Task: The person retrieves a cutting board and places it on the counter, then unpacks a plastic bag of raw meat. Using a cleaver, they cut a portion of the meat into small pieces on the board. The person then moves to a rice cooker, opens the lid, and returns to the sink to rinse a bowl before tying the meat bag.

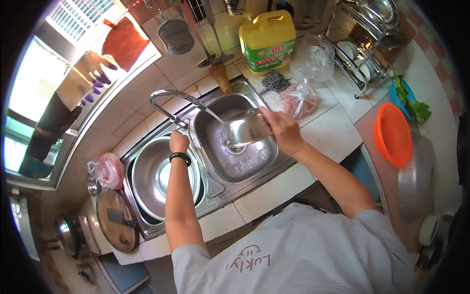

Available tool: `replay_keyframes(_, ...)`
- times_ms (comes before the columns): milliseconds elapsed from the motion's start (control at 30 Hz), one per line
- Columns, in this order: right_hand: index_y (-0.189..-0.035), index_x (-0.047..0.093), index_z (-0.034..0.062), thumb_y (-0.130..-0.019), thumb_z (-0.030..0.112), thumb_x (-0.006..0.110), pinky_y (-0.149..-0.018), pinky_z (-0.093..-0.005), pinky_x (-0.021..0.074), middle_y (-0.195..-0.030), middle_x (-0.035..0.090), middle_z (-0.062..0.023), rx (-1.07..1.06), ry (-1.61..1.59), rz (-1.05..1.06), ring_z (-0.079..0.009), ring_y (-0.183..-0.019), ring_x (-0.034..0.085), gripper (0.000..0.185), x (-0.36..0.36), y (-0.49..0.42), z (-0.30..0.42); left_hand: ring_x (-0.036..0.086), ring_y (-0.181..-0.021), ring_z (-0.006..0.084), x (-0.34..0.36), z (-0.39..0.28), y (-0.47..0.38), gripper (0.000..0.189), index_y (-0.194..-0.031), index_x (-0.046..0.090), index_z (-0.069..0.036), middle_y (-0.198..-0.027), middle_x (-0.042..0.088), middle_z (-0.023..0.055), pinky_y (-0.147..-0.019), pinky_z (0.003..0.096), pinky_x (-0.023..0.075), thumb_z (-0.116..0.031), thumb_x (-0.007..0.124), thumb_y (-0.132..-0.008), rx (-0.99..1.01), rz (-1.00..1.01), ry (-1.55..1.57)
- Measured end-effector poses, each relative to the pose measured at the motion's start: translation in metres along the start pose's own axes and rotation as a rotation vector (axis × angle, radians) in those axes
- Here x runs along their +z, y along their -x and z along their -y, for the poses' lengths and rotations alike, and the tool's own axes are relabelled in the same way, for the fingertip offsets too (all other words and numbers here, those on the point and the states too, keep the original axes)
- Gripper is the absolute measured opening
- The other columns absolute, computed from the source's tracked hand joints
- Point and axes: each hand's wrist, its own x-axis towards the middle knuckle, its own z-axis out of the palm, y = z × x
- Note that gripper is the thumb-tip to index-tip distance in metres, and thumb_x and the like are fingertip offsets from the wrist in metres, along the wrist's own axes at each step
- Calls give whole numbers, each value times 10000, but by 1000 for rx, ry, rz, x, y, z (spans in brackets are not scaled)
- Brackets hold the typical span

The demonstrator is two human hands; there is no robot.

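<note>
My right hand (282, 128) grips the rim of a stainless steel bowl (246, 128), held tilted over the right sink basin (242, 167). A stream of water runs from the curved chrome faucet (176, 93) towards the bowl. My left hand (179, 142), with a dark green bangle at the wrist, is at the faucet's base, its fingers closed on what looks like the handle, mostly hidden. Below that hand a large steel basin (147, 180) sits in the left sink. Some water lies around the drain of the right sink.
Behind the sink stand a yellow detergent jug (268, 40), a steel scourer (276, 81) and a tied bag of meat (299, 99). An orange colander (392, 135) is at right. A cleaver (115, 215) lies on a round wooden chopping board (110, 231) at left.
</note>
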Motion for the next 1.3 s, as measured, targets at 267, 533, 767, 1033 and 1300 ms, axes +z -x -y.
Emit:
replay_keyframes(267,-1301,538,32,-919,183,557,-684,-394,510,-888,685,-164,965,-204,161,-247,-793,665,411,-63,131,-121,675,-1030,335,-8,-37,-10,281,-989,718,-67,-1080,706,172,-879,464,531,-293,669,-829,103,31,-212)
replay_keyframes(533,-995,568,32,-857,267,584,-473,-257,454,-766,637,-111,1590,-878,209,-159,-560,586,273,-71,212,-190,624,-1054,379,-19,-6,61,279,-1069,609,-22,-1121,633,201,-894,482,506,-129,560,-816,123,-97,-61)
replay_keyframes(767,-1002,569,30,-885,583,606,-384,-242,363,-652,603,-92,1517,-956,153,-148,-469,539,566,-64,194,-187,656,-951,374,-105,111,96,176,-937,690,-45,-979,686,193,-849,447,527,-135,620,-803,67,-356,126)
replay_keyframes(1033,-774,591,20,-962,298,588,-399,-265,335,-579,519,-30,1018,-490,633,-100,-448,451,336,-48,147,-30,685,-816,303,-258,307,58,145,-894,710,-57,-850,710,145,-778,401,540,-135,638,-796,-104,-632,-72)
replay_keyframes(1300,-927,689,-25,-907,128,634,-678,-346,482,-828,663,-155,245,-863,807,-235,-743,630,164,129,-70,324,647,-1001,382,-287,395,-68,207,-1051,669,-109,-1268,560,113,-873,484,525,-100,534,-895,194,-438,-252)
